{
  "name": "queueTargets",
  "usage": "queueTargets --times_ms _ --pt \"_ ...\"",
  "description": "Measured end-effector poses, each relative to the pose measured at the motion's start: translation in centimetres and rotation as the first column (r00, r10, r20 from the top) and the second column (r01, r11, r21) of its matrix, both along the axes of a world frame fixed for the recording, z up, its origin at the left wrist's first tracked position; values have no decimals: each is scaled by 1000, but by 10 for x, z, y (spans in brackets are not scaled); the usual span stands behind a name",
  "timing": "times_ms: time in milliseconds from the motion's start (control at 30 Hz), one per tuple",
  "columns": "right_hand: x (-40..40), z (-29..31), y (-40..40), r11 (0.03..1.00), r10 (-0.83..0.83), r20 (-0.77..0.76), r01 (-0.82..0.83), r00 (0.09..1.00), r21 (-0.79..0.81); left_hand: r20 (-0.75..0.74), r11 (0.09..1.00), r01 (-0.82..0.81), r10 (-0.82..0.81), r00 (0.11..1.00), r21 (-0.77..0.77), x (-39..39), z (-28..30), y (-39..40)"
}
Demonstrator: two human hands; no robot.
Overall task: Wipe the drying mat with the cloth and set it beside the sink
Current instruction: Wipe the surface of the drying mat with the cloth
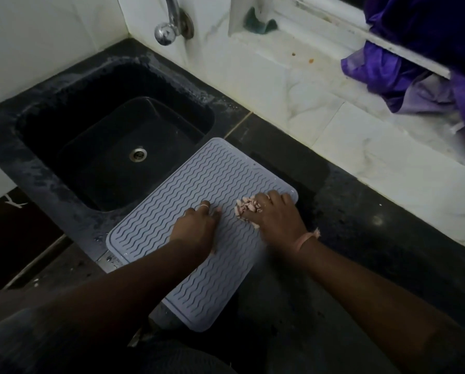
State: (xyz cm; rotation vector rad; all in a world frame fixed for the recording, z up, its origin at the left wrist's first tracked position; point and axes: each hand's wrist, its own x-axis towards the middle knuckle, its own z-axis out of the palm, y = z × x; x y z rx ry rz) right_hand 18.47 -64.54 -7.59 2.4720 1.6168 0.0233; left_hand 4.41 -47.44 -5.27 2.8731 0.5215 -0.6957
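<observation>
- Counter (374, 238): dark, polished stone. It carries the mat just to the right of the sink, and I judge that is so the wiping can be done where the mat is meant to end up.
- Sink (112, 147): black basin, drain visible, white residue along its rim. A tap (169, 25) hangs over its back corner.
- Mat (199, 225): grey, wavy-ribbed, lying flat on the counter with its long side running along the sink's right edge. Its left corner reaches the sink surround and its near end sits at the counter's front. Flat and fully supported, it can take pressure from above.
- Left hand (196, 230): lies on the mat's middle, fingers bent at the knuckles and tips pressed to the ribs, gripping nothing. I read this as pinning the mat so it will not slide.
- Right hand (277, 214): near the mat's far right corner, fingers curled round the cloth, pressing it down onto the ribs.
- Cloth (246, 209): small, pale pink, bunched. Only a little shows past the fingers, touching the mat. I judge wiping is under way.
- Purple fabric (415, 63): drapes from the window ledge, well apart from the work.
</observation>
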Motion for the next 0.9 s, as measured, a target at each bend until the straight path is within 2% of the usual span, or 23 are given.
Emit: queueTargets --times_ms 233,467,600,700,900 --pt "51 2 3 999 -5 175 13 985 -41 -17 1000 3 -3 1000 -18 1 1 2" --pt "71 -2 5 996 -63 253 78 965 -48 -33 1000 -5 4 999 -27 2 -2 2" --pt "63 -4 7 964 -262 131 264 956 -3 -33 1000 -4 3 999 -31 0 -2 3" --pt "48 -6 12 907 -421 3 421 907 27 -29 999 -17 16 999 -39 0 -2 2" --pt "44 -4 23 790 -603 -111 611 790 58 -33 998 -37 35 999 -44 -3 -2 2"
